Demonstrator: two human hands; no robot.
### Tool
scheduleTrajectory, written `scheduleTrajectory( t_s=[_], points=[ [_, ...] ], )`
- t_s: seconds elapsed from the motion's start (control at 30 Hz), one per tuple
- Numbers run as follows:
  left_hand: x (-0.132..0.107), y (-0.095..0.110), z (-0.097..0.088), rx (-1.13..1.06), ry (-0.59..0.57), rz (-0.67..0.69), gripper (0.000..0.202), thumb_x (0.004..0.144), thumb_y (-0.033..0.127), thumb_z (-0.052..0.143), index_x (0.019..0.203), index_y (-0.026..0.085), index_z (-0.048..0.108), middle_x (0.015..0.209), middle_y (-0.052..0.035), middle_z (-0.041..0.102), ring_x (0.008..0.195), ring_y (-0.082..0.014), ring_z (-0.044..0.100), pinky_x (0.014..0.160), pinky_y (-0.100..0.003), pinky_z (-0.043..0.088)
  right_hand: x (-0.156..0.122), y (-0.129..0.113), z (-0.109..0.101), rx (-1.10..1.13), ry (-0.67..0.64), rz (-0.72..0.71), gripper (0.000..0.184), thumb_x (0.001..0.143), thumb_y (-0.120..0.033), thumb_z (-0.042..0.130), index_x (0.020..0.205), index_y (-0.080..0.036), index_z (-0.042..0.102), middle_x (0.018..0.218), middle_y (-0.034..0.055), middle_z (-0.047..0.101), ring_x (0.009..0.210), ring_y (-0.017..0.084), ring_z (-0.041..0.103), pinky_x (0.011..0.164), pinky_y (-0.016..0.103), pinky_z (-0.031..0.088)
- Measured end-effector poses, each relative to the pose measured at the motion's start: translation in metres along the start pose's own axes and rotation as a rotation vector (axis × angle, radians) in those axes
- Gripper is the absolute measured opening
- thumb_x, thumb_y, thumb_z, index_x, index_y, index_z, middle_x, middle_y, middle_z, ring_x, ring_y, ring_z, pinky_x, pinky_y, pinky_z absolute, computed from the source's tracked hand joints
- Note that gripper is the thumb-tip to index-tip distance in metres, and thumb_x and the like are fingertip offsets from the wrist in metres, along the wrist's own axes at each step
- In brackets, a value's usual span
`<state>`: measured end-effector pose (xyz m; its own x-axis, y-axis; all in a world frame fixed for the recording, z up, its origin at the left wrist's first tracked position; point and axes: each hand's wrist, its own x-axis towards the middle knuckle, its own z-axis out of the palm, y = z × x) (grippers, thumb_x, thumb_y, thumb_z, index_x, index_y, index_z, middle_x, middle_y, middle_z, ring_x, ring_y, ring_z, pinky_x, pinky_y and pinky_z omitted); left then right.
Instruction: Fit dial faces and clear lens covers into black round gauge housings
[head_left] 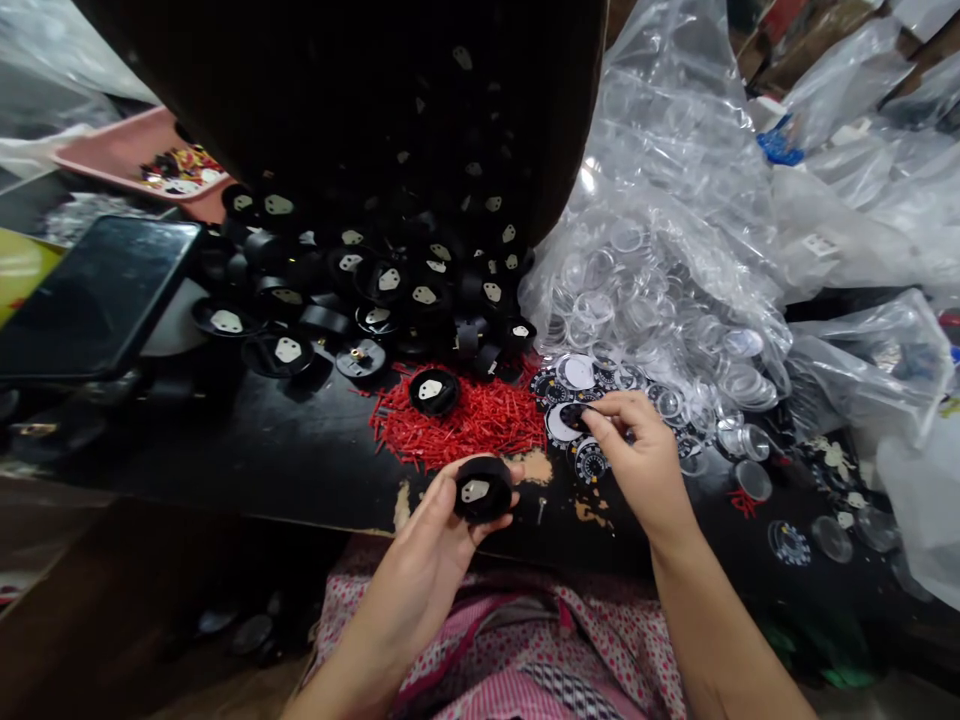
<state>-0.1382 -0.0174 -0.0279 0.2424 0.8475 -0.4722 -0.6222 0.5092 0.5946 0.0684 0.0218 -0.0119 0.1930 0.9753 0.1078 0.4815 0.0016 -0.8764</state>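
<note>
My left hand [435,545] is closed around a round black gauge housing [484,490], tilted so that the pale plate inside its hollow faces up. To the right, thumb and fingers of my right hand [634,450] pinch a dark printed dial disc [574,417] over a spread of dial discs [590,461], some black with markings, some showing white backs. Between the hands and further back lies a heap of small red pointers [480,420]. Another black housing [433,391] rests on that heap, open side up.
Many black housings [388,280] spill from a dark container [360,100] at the back. A plastic bag of clear round covers [622,270] bulges at right. A phone-like dark screen [101,295] and pink tray [112,150] stand left. Loose covers [831,538] lie front right.
</note>
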Motion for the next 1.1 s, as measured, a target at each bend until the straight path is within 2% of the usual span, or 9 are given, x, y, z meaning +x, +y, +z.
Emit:
scheduleTrajectory(
  t_s=[0.1,0.17,0.23,0.3,0.43,0.67,0.83,1.0,1.1],
  points=[
    [0.001,-0.003,0.004,-0.088,-0.020,-0.021,0.037,0.087,0.051,0.065,0.110,0.023,0.071,0.110,-0.0081,0.075,0.086,-0.0181,0.071,0.074,-0.026,0.058,-0.015,-0.012,0.015,0.302,-0.188,0.184,0.016,0.085,-0.031,0.065,0.099,-0.024,0.064,0.090,0.0019,0.062,0.081,0.016,0.060,0.070,0.031,0.053],
    [0.002,-0.003,0.006,-0.107,0.021,0.010,0.038,0.088,0.051,0.063,0.114,0.024,0.069,0.114,-0.0082,0.074,0.091,-0.0177,0.070,0.075,-0.025,0.058,-0.021,-0.018,0.023,0.477,-0.285,0.269,0.031,0.083,-0.030,0.066,0.114,-0.026,0.060,0.105,0.0038,0.061,0.086,0.017,0.061,0.065,0.029,0.056],
    [0.003,-0.001,0.007,-0.094,0.068,0.061,0.036,0.090,0.049,0.061,0.114,0.023,0.069,0.116,-0.0088,0.073,0.098,-0.0186,0.069,0.080,-0.026,0.057,-0.023,-0.020,0.027,0.543,-0.336,0.286,0.035,0.083,-0.029,0.066,0.118,-0.027,0.059,0.115,0.0049,0.059,0.090,0.018,0.062,0.064,0.029,0.058],
    [0.004,0.000,0.006,-0.064,0.083,0.087,0.031,0.092,0.044,0.061,0.112,0.022,0.070,0.113,-0.0079,0.074,0.100,-0.0196,0.070,0.084,-0.028,0.057,-0.022,-0.022,0.026,0.498,-0.351,0.255,0.028,0.085,-0.029,0.064,0.112,-0.025,0.062,0.110,0.0042,0.061,0.092,0.018,0.062,0.070,0.030,0.057],
    [0.002,-0.002,0.006,-0.012,0.051,0.043,0.027,0.092,0.036,0.061,0.114,0.024,0.070,0.115,-0.0047,0.073,0.100,-0.0199,0.070,0.090,-0.032,0.056,-0.023,-0.028,0.020,0.229,-0.241,0.187,0.015,0.087,-0.030,0.063,0.100,-0.024,0.067,0.082,-0.0008,0.062,0.079,0.016,0.061,0.074,0.031,0.052],
    [-0.003,-0.009,0.011,0.100,0.056,0.038,0.031,0.091,0.036,0.063,0.122,0.034,0.067,0.134,0.0024,0.064,0.126,-0.0234,0.057,0.101,-0.036,0.051,-0.031,-0.044,0.026,0.023,-0.198,0.001,0.004,0.090,-0.025,0.061,0.092,-0.023,0.063,0.087,-0.0001,0.067,0.079,0.015,0.063,0.075,0.029,0.049],
    [-0.003,-0.006,0.011,0.128,0.048,0.019,0.030,0.090,0.038,0.063,0.118,0.030,0.069,0.130,-0.0010,0.067,0.124,-0.0285,0.058,0.100,-0.044,0.052,-0.030,-0.046,0.025,0.145,-0.255,0.077,0.005,0.090,-0.027,0.061,0.092,-0.023,0.060,0.082,-0.0003,0.065,0.074,0.016,0.064,0.066,0.029,0.052],
    [-0.003,-0.010,0.007,0.204,0.043,0.033,0.036,0.088,0.039,0.067,0.122,0.032,0.067,0.135,-0.0013,0.063,0.126,-0.0289,0.056,0.102,-0.045,0.051,-0.030,-0.048,0.024,-0.060,-0.260,0.059,0.005,0.089,-0.026,0.061,0.089,-0.022,0.058,0.080,-0.0012,0.065,0.073,0.015,0.061,0.067,0.028,0.047],
    [-0.003,-0.011,0.004,0.225,0.006,0.024,0.035,0.088,0.039,0.066,0.122,0.032,0.068,0.133,-0.0012,0.065,0.124,-0.0272,0.058,0.103,-0.042,0.050,-0.029,-0.048,0.024,-0.065,-0.299,0.091,0.008,0.089,-0.028,0.060,0.087,-0.022,0.055,0.077,-0.0024,0.062,0.069,0.014,0.058,0.062,0.027,0.044]
  ],
)
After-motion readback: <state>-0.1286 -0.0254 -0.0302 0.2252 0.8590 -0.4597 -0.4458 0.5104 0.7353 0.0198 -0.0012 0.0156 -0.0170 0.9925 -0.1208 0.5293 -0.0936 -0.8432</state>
